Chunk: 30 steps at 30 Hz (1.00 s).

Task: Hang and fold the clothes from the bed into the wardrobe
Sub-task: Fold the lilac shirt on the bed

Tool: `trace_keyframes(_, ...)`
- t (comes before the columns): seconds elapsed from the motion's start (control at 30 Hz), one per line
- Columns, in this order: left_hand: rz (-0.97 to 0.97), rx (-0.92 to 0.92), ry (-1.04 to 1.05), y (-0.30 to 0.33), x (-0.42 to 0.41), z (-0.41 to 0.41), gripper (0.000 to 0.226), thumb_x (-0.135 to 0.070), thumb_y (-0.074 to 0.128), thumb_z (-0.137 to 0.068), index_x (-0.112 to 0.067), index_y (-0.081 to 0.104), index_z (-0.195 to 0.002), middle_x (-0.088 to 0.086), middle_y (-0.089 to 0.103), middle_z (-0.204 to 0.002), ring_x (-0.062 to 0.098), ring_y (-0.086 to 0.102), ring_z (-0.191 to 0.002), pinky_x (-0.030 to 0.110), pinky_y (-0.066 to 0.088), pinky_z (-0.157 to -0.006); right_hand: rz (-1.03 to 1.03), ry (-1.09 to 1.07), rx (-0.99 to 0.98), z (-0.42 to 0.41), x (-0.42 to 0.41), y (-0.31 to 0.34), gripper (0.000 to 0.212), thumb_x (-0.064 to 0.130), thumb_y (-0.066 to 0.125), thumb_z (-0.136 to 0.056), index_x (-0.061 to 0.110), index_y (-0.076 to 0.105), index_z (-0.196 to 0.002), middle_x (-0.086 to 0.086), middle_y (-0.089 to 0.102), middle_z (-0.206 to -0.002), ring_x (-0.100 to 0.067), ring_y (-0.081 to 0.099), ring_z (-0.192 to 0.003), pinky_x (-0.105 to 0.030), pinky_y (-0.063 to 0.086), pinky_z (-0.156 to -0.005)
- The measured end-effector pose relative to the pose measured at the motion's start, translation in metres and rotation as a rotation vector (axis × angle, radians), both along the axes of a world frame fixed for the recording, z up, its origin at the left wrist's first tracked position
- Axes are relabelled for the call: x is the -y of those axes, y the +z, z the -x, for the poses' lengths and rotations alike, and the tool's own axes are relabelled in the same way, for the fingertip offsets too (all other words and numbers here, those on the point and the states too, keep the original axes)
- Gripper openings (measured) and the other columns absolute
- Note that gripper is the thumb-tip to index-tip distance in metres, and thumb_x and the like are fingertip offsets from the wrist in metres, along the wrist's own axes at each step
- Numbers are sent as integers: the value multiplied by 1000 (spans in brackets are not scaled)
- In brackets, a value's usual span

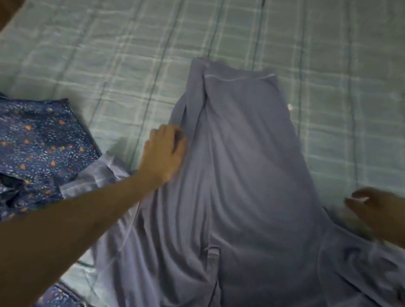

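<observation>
Pale checked bedding covers the bed (332, 67), which fills nearly all of the head view; a brown surface cuts across the corner far to the upper left of the lavender garment.

That lavender garment (238, 182) lies spread lengthwise on the bed, one side edge turned inward, its near end rumpled toward the viewer. The left hand (165, 153) rests on the garment's left edge with its fingers (179, 148) laid fairly straight, pressing or smoothing the cloth rather than gripping it. The right hand (386, 214) hovers just right of the garment, blurred; its fingers look loosely bent with a pale bit near the tips, and I cannot tell whether they hold anything. Left of the garment, a dark blue floral garment (26, 143) sits in a roughly squared pile, with a light cloth (98, 174) poking out beside it.

By my reading, the task is at an early folding stage: this piece is only partly folded, the floral one perhaps done, and no wardrobe is in view, so putting away remains.
</observation>
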<state>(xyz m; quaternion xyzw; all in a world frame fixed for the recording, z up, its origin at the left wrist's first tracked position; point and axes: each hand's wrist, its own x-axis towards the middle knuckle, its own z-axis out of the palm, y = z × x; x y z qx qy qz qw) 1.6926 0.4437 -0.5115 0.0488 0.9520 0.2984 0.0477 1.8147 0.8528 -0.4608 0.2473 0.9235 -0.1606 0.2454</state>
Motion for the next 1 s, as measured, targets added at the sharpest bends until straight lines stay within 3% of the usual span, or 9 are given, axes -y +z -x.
trace_keyframes(0.1, -161, 143, 214, 12, 9, 78, 28, -31, 51, -95, -7, 63, -101, 11, 67, -97, 29, 62, -95, 26, 41, -76, 108, -109, -163, 84, 46, 0, 34, 37, 60, -93, 14, 60, -118, -8, 62, -109, -26, 54, -86, -32, 40, -81)
trace_keyframes(0.23, -116, 264, 216, 17, 1, 159, 39, -47, 58, -91, -10, 66, -99, 2, 67, -91, 16, 59, -82, 23, 39, -67, 176, -227, -302, 184, 66, -20, 45, 44, 62, -89, 13, 58, -121, -8, 65, -111, -30, 62, -96, -37, 48, -88)
trace_keyframes(0.3, -137, 361, 181, 7, -9, 182, 48, -57, 68, -80, -11, 66, -95, 1, 64, -87, 13, 59, -77, 19, 41, -64, 227, -269, -317, 223, 75, -30, 47, 53, 64, -84, 12, 65, -106, -10, 68, -103, -32, 64, -96, -41, 50, -92)
trace_keyframes(0.37, -107, 332, 74, -8, -17, 192, 52, -61, 74, -65, -12, 64, -81, 3, 56, -86, 16, 57, -83, 22, 43, -76, 260, -280, -341, 244, 84, -46, 43, 54, 68, -81, 11, 68, -85, -8, 67, -82, -27, 63, -81, -36, 51, -76)
trace_keyframes(0.47, -217, 227, 47, -22, -17, 195, 37, -29, 73, -80, -16, 47, -57, -2, 45, -60, 13, 43, -58, 27, 34, -59, 184, -338, -469, 250, 87, -64, 32, 34, 62, -89, 4, 65, -80, -14, 65, -77, -32, 61, -79, -34, 43, -66)
trace_keyframes(0.6, -439, 213, 309, -27, 9, 208, 27, -19, 55, -96, -20, 48, -70, 0, 49, -68, 16, 44, -67, 32, 35, -63, 62, -647, -655, 253, 39, -61, 33, 26, 45, -98, -2, 61, -104, -27, 63, -110, -42, 57, -105, -42, 41, -91)
trace_keyframes(0.77, -686, 373, 436, -18, 39, 234, 8, -10, 60, -92, -16, 61, -89, 7, 62, -83, 21, 60, -78, 26, 48, -67, -46, -672, -565, 247, -17, -62, 43, 37, 46, -91, 1, 64, -106, -27, 65, -109, -45, 60, -103, -50, 46, -94)
trace_keyframes(0.87, -849, 702, 374, -2, 40, 232, 33, -28, 60, -91, -5, 66, -114, 16, 68, -115, 29, 66, -105, 31, 53, -82, 44, -654, -474, 240, -66, -90, 48, 41, 49, -75, 5, 69, -100, -24, 68, -101, -43, 64, -97, -55, 51, -91)
trace_keyframes(1.0, -570, 1039, 408, 23, 39, 246, 76, -66, 37, -91, 4, 63, -98, 16, 75, -83, 27, 73, -71, 37, 47, -72, 263, -760, -473, 242, -27, -53, 67, 57, 63, -69, 5, 67, -110, -9, 65, -105, -28, 62, -100, -48, 51, -94)
